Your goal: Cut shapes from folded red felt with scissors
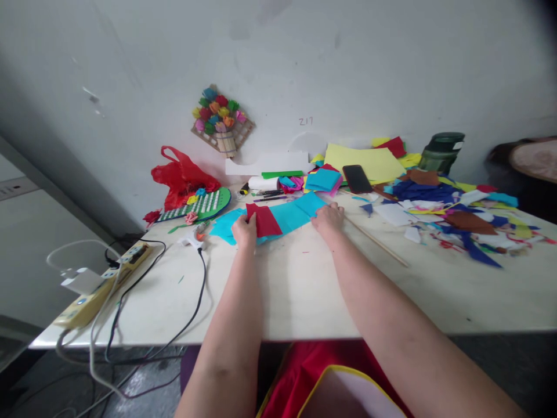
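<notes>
The red paper is pinched at its left edge by the left hand. The blue paper beneath it is pressed on the counter by the loosely open right hand.

I read the red square and the turquoise strip as thin matt paper, smooth with soft folds. The table looks like a pale, smooth, matt board. The thin stick looks like bare wood. The phone is glossy black, the red bag is shiny crinkled plastic, and the power strip is dull cream plastic.
</notes>
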`<state>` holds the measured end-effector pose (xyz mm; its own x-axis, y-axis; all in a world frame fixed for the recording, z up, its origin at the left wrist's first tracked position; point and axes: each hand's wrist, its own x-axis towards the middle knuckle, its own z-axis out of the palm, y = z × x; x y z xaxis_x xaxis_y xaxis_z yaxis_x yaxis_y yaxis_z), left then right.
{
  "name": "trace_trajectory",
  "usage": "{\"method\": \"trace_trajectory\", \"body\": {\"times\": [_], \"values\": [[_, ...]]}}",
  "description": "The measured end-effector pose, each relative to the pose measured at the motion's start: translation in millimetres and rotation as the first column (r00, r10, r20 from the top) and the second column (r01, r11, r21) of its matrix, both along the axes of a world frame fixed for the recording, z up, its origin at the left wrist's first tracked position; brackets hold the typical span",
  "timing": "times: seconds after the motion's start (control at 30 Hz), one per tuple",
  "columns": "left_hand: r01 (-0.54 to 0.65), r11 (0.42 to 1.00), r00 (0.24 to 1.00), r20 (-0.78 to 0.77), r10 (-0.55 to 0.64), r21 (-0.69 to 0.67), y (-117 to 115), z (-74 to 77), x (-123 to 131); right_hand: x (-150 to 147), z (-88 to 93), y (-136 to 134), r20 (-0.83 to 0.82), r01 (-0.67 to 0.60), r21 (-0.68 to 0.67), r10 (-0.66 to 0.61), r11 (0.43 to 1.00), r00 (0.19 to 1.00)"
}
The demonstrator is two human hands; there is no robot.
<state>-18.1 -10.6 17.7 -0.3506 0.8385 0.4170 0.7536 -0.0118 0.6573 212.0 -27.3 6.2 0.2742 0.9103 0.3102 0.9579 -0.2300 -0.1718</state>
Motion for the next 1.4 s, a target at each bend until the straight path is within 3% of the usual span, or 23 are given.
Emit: {"method": "trace_trajectory", "body": {"times": [0.23, 0.73, 0.8, 0.9, 0.97, 1.03, 1.17, 1.4], "values": [[-0.040, 0.999, 0.999, -0.019, 0.040, -0.022, -2, 6.0, -8, 0, -2.6, 2, 0.022, 0.011, 0.004, -0.011, 1.000, 1.000], [-0.031, 0.998, 0.998, -0.048, 0.028, -0.052, 0, 4.6, -9, -6, -4.2, 9, 0.072, 0.046, -0.054, -0.042, 0.997, 0.997], [-0.031, 0.998, 0.998, -0.048, 0.028, -0.052, -1, 4.8, -9, -5, -5.0, 8, 0.040, 0.037, -0.011, -0.036, 0.999, 0.999], [-0.028, 0.998, 0.998, -0.055, 0.025, -0.051, -1, 4.4, -9, -4, -2.5, 4, -0.056, 0.032, 0.186, -0.022, 0.982, 0.998], [-0.022, 0.999, 0.998, -0.054, 0.020, -0.043, 0, 3.7, -9, -2, 1.4, 2, -0.188, 0.108, 0.306, -0.051, 0.946, 0.981], [-0.015, 0.999, 0.999, -0.047, 0.014, -0.032, 0, 3.0, -9, 0, 5.8, 1, -0.377, 0.236, 0.331, -0.101, 0.914, 0.920], [-0.018, 0.999, 0.999, -0.036, 0.017, -0.032, 1, 2.8, -9, 12, 9.5, 5, -0.680, 0.437, 0.279, -0.145, 0.855, 0.718], [-0.007, 1.000, 1.000, 0.019, 0.007, -0.019, 5, 0.5, -11, 29, 3.5, 12, -0.949, 0.577, 0.154, -0.043, 0.802, 0.313]]}}
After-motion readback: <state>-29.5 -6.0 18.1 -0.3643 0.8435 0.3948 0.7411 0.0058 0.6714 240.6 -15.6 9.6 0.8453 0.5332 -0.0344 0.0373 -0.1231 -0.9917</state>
